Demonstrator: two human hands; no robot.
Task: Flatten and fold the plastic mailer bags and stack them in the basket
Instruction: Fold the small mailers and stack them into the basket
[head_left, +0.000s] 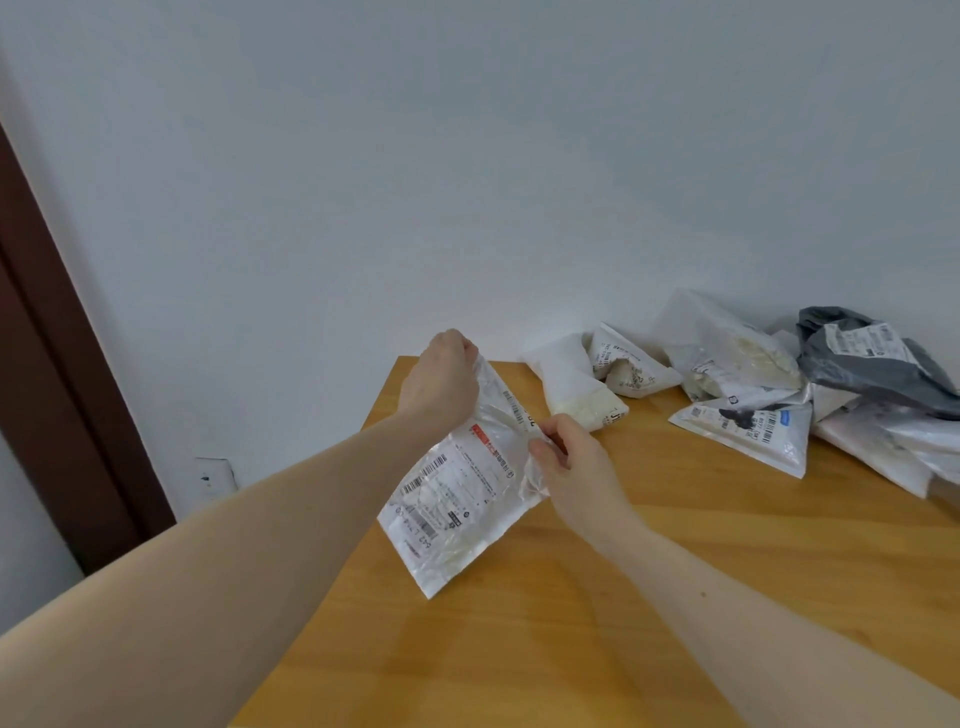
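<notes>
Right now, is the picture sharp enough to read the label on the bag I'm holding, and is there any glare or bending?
Head view: even, soft light; the held mailer bag shows barcodes, but its small print is too blurred to read; slight sheen on the wooden table; wide-angle bending curves the door frame.

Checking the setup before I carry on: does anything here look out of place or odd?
No basket shows in this view. The unfolded mailers lie crumpled in a loose heap at the table's far right by the wall. The held mailer, gripped by left hand and right hand, is wrinkled.
</notes>
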